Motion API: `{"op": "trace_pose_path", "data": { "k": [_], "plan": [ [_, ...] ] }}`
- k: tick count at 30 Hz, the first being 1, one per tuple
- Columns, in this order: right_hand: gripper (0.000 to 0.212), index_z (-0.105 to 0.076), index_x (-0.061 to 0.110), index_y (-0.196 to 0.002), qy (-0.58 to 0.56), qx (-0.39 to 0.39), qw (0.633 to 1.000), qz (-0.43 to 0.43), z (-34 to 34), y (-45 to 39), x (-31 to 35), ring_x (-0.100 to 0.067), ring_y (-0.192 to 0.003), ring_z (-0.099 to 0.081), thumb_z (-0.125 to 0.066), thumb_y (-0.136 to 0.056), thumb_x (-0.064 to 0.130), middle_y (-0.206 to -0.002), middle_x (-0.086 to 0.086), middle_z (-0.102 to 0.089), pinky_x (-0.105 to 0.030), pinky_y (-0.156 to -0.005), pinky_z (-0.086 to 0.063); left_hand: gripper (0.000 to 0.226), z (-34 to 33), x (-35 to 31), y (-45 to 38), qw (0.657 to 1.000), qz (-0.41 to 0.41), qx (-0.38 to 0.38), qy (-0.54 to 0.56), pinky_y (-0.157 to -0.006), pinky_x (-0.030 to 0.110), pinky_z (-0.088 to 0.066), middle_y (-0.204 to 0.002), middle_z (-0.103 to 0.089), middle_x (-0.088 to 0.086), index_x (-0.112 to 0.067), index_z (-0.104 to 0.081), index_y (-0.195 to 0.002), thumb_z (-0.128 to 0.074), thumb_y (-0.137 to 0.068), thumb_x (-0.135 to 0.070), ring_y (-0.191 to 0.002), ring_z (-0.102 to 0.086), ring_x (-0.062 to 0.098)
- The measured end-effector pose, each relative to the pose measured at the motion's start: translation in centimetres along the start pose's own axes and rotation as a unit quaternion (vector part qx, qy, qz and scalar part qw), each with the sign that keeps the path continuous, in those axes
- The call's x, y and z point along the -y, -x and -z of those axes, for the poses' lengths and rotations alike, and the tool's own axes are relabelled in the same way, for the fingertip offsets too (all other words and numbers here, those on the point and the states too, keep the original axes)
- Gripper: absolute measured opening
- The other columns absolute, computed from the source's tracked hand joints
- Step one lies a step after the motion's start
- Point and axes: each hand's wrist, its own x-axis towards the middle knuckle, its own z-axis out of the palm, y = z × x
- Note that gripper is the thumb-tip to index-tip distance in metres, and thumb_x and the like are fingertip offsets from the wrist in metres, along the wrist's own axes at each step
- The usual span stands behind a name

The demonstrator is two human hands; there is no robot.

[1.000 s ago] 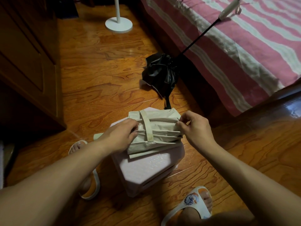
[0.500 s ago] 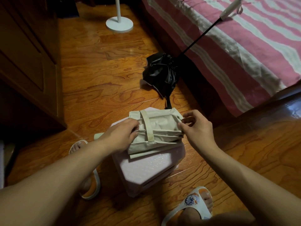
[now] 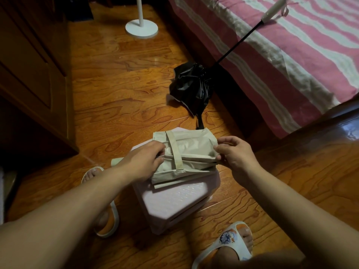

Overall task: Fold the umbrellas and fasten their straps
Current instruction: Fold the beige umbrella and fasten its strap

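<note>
Two umbrellas: one beige at centre frame, one black above it. Two hands, two sandals, one stool.

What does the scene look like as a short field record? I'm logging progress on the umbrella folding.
surface: pink stool on wooden floor
beige umbrella: lying on the stool, canopy gathered in folds
strap: lies across the canopy; whether fastened cannot be told
left hand: grips the umbrella's left end
right hand: pinches the canopy's right edge
black umbrella: unfolded, canopy on floor, shaft leaning onto striped bed
handle: white, resting on the bed
</note>
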Motion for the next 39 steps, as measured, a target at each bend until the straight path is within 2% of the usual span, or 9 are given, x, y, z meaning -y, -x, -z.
{"op": "trace_pose_path", "data": {
  "k": [7, 10, 14, 18, 22, 24, 32, 35, 39],
  "plan": [
    [0.024, -0.063, 0.007, -0.112, -0.082, -0.03, 0.995, 0.04, -0.2, -0.6, 0.7, -0.011, -0.061, -0.057, -0.068, -0.092, -0.004, -0.112, -0.018, -0.07, -0.021, -0.056, -0.053, 0.01, 0.1, -0.2, 0.0, 1.0, 0.001, -0.002, 0.005, -0.084, 0.039, -0.047, -0.108, -0.055, -0.009, -0.029, -0.049, -0.096, -0.057, -0.1, -0.029, -0.096, -0.052, 0.015],
    [0.031, -0.064, 0.015, -0.121, 0.04, -0.041, 0.994, 0.089, -0.1, -1.2, 0.8, -0.013, -0.078, -0.062, -0.072, -0.092, 0.007, -0.123, -0.012, -0.064, -0.021, -0.059, -0.053, 0.011, 0.2, -0.3, 0.1, 1.0, 0.003, 0.004, 0.002, -0.088, 0.042, -0.049, -0.117, -0.057, -0.008, -0.032, -0.048, -0.095, -0.056, -0.101, -0.031, -0.103, -0.054, 0.015],
    [0.043, -0.066, 0.028, -0.13, 0.424, 0.008, 0.885, 0.194, -0.2, -3.2, 1.0, -0.018, -0.109, -0.055, -0.076, -0.09, 0.036, -0.13, 0.002, -0.049, -0.026, -0.082, -0.046, 0.005, 0.5, -0.5, 0.2, 1.0, 0.009, 0.002, 0.002, -0.087, 0.04, -0.048, -0.114, -0.058, -0.009, -0.028, -0.052, -0.102, -0.056, -0.101, -0.031, -0.1, -0.053, 0.015],
    [0.024, -0.069, 0.021, -0.104, 0.483, -0.084, 0.817, 0.304, -0.8, -3.2, 2.0, -0.018, -0.1, -0.056, -0.065, -0.095, 0.043, -0.112, 0.001, -0.053, -0.028, -0.076, -0.039, 0.012, 0.8, -0.8, 0.0, 0.998, 0.037, -0.017, 0.041, -0.079, 0.038, -0.045, -0.103, -0.06, -0.009, -0.03, -0.051, -0.09, -0.058, -0.1, -0.029, -0.094, -0.054, 0.016],
    [0.044, -0.071, 0.026, -0.103, 0.62, 0.115, 0.673, 0.387, -4.1, -0.5, 1.3, -0.013, -0.099, -0.037, -0.054, -0.091, 0.065, -0.1, 0.008, -0.047, -0.035, -0.083, -0.034, 0.012, 1.0, -1.0, -0.2, 0.996, 0.057, -0.026, 0.07, -0.073, 0.034, -0.04, -0.101, -0.062, -0.007, -0.027, -0.054, -0.089, -0.058, -0.1, -0.026, -0.093, -0.055, 0.016],
    [0.044, -0.071, 0.029, -0.107, 0.666, 0.124, 0.65, 0.345, -5.8, -0.5, 0.1, -0.017, -0.105, -0.039, -0.056, -0.089, 0.067, -0.104, 0.008, -0.05, -0.039, -0.089, -0.033, 0.01, 1.3, -1.3, -0.3, 0.996, 0.055, -0.022, 0.068, -0.074, 0.035, -0.041, -0.104, -0.064, -0.005, -0.025, -0.056, -0.091, -0.059, -0.1, -0.025, -0.097, -0.056, 0.018],
    [0.018, -0.063, 0.024, -0.077, 0.425, 0.119, 0.864, 0.242, -6.9, -3.3, 1.6, -0.006, -0.07, -0.056, -0.077, -0.089, 0.026, -0.078, 0.009, -0.06, -0.015, -0.055, -0.04, 0.045, 4.0, 1.6, 0.7, 0.985, 0.142, 0.016, 0.097, -0.106, 0.033, -0.038, -0.147, -0.048, 0.005, -0.017, -0.044, -0.147, -0.052, -0.104, -0.026, -0.132, -0.047, 0.02],
    [0.016, -0.064, 0.021, -0.079, 0.398, 0.133, 0.877, 0.233, -6.6, -3.4, 1.8, -0.007, -0.067, -0.055, -0.076, -0.089, 0.021, -0.075, 0.006, -0.061, -0.018, -0.056, -0.043, 0.055, 3.9, 4.0, 1.8, 0.977, 0.156, 0.143, -0.021, -0.107, 0.03, -0.039, -0.149, -0.042, 0.004, -0.018, -0.036, -0.154, -0.052, -0.103, -0.032, -0.132, -0.047, 0.022],
    [0.014, -0.064, 0.017, -0.081, 0.369, 0.15, 0.893, 0.209, -6.8, -3.5, 2.0, -0.008, -0.068, -0.057, -0.078, -0.084, 0.012, -0.076, 0.004, -0.065, -0.017, -0.059, -0.046, 0.034, 3.1, 5.2, 2.2, 0.975, 0.106, 0.13, -0.147, -0.093, 0.042, -0.051, -0.124, -0.05, -0.004, -0.03, -0.054, -0.129, -0.061, -0.096, -0.034, -0.107, -0.057, 0.02]
  ]
}}
